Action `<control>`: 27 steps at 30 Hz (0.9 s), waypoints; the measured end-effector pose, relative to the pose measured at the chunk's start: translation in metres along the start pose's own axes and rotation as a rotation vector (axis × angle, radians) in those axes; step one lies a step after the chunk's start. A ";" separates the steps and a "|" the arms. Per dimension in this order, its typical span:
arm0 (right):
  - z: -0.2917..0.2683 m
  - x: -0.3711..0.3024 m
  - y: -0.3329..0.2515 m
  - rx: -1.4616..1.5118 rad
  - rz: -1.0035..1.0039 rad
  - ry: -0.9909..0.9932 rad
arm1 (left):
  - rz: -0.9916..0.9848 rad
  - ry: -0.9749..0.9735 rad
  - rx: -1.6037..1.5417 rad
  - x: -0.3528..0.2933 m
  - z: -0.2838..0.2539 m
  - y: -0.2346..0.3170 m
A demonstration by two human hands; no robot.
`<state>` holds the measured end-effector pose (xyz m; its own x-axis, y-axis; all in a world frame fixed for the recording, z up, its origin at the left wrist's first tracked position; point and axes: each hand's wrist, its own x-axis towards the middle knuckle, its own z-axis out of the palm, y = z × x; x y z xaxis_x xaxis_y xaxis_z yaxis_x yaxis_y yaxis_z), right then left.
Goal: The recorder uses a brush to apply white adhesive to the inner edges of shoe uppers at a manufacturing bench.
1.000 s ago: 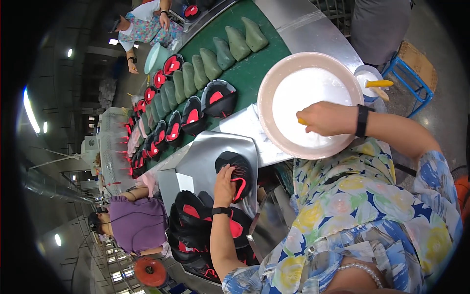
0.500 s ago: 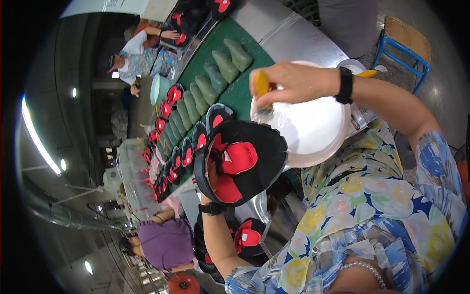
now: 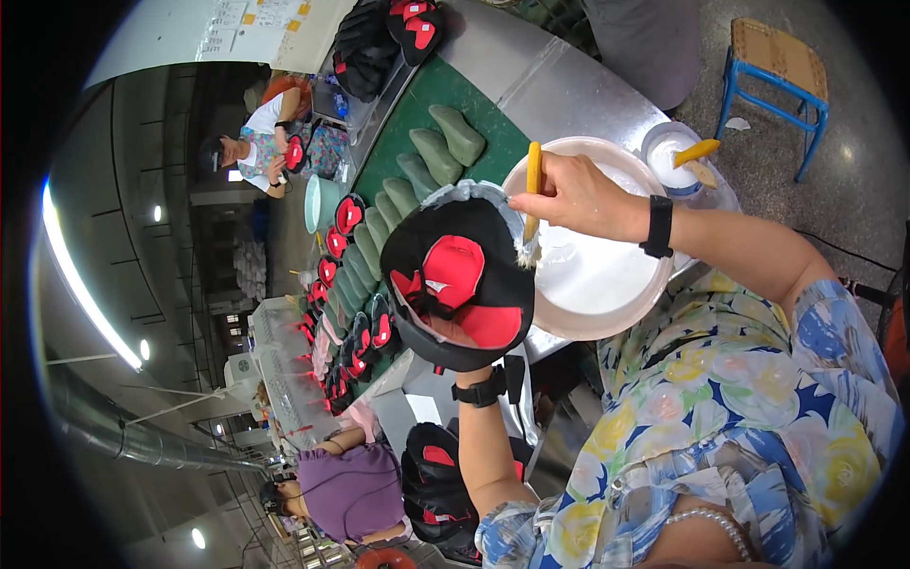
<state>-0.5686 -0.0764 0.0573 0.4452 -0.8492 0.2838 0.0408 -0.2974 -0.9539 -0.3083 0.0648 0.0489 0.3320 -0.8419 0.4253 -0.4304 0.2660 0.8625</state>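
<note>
My left hand (image 3: 451, 330), partly hidden, reaches into a black shoe upper (image 3: 404, 237) with red lining and holds it up. A whitish wet coat (image 3: 471, 192) covers part of the upper's rim. Between the fingers of my right hand (image 3: 590, 196) is a brush with a yellow handle (image 3: 534, 169). Its pale bristles (image 3: 527, 248) are at the upper's right edge, beside the coated part. Just to the right, a wide pale pink basin (image 3: 580, 144) holds white liquid that looks like glue.
A small tub (image 3: 654, 142) with another yellow-handled brush (image 3: 699, 152) stands beyond the basin. Green shoe lasts (image 3: 459, 137) and several black-and-red uppers (image 3: 381, 327) line the green belt (image 3: 493, 123). More uppers (image 3: 436, 512) are piled near my left forearm. Two co-workers are at the left.
The brush has come upright against the upper's edge. The upper has turned, and a whitish coat now shows along its rim. A co-worker farther off has lifted a red-lined piece.
</note>
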 end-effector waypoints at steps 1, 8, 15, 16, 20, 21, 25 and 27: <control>0.004 -0.003 0.000 0.113 0.095 -0.005 | 0.032 0.026 0.019 0.001 0.002 -0.001; 0.014 -0.023 -0.002 0.168 0.193 -0.068 | 0.275 0.201 0.139 -0.003 0.019 0.001; 0.016 -0.033 -0.015 0.097 0.128 -0.133 | 0.518 0.314 0.457 0.001 0.018 0.017; 0.013 -0.033 -0.020 0.147 0.122 -0.128 | 0.519 0.317 0.459 0.004 0.014 0.022; 0.002 -0.027 -0.021 0.255 -0.145 -0.080 | 0.107 0.005 0.439 0.010 -0.011 0.032; -0.003 -0.022 -0.022 0.165 -0.270 -0.082 | -0.235 -0.123 -0.075 0.009 -0.019 0.028; -0.007 -0.016 -0.028 0.204 -0.522 -0.164 | -0.383 -0.521 0.258 -0.019 -0.032 0.000; 0.006 -0.014 -0.034 0.245 -0.778 -0.230 | -0.397 -0.519 0.234 -0.032 -0.023 -0.007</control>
<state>-0.5710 -0.0520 0.0852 0.3797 -0.3243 0.8664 0.5917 -0.6347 -0.4970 -0.2968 0.1010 0.0355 0.0827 -0.9857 -0.1467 -0.5486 -0.1680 0.8190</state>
